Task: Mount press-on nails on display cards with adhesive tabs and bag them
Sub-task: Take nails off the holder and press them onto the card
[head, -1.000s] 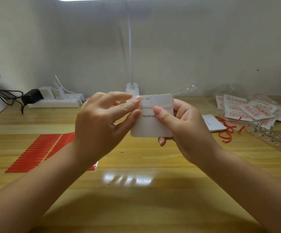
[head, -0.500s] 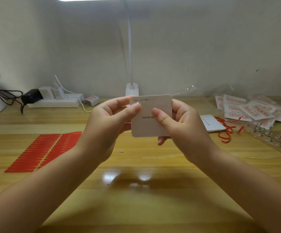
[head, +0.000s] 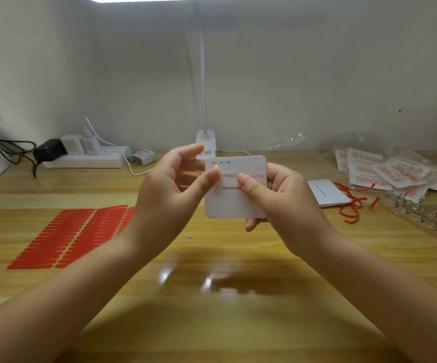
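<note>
Card (head: 235,203), white and square with rounded corners, was held upright above the middle of the counter (head: 212,258), its printed face turned toward the camera. It was gripped by the right hand (head: 277,195), with the thumb pressed on the front and the fingers curled behind its right edge.

Half a second before, the left hand (head: 170,189) had been closed against the card's left side. Its fingers were now spread and lifted away behind the card, and only the thumb tip was left pressing on a thin clear strip (head: 243,174) laid across the card's upper part. A second before, that strip had been pinched near its left end.

The strip was judged to be an adhesive tab just stuck and smoothed down, so the card seemed ready for nails.

A sheet of red tabs (head: 63,237) lay on the counter to the left. Bagged finished cards (head: 395,171), red peeled slivers (head: 353,205) and a rack of small studs (head: 432,218) lay to the right.
</note>
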